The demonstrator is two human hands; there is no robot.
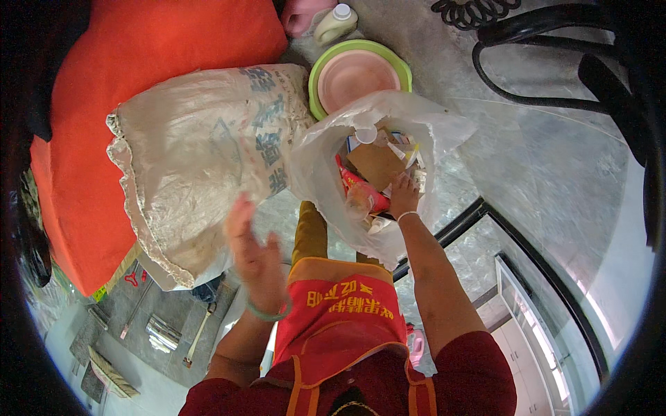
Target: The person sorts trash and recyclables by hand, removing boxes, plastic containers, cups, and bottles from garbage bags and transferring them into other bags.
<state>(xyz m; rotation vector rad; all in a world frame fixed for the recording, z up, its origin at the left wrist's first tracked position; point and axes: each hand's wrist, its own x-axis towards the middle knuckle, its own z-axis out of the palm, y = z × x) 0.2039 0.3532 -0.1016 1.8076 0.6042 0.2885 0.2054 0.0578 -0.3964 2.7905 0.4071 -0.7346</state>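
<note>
A large translucent plastic bag (322,166) stands with its mouth wide before me, filled with mixed waste: a brown cardboard piece (377,161), a red wrapper (364,187), a clear plastic cup (366,134) and paper scraps. My right hand (405,195) reaches down inside, at the near right of the contents by the cardboard; its fingertips are partly lost among the scraps, so whether it grips something is unclear. My left hand (257,255), blurred, is raised left of the bag with its fingers apart and nothing in it. A white woven sack (182,151) with printing lies to the left.
Behind the bag sit a green basin (316,78) with a pink one inside, and a pale bottle (335,26). A big red fabric bag (78,171) fills the far left. Black hoses (541,99) lie at the upper right, a black-framed glass panel (541,281) at the lower right.
</note>
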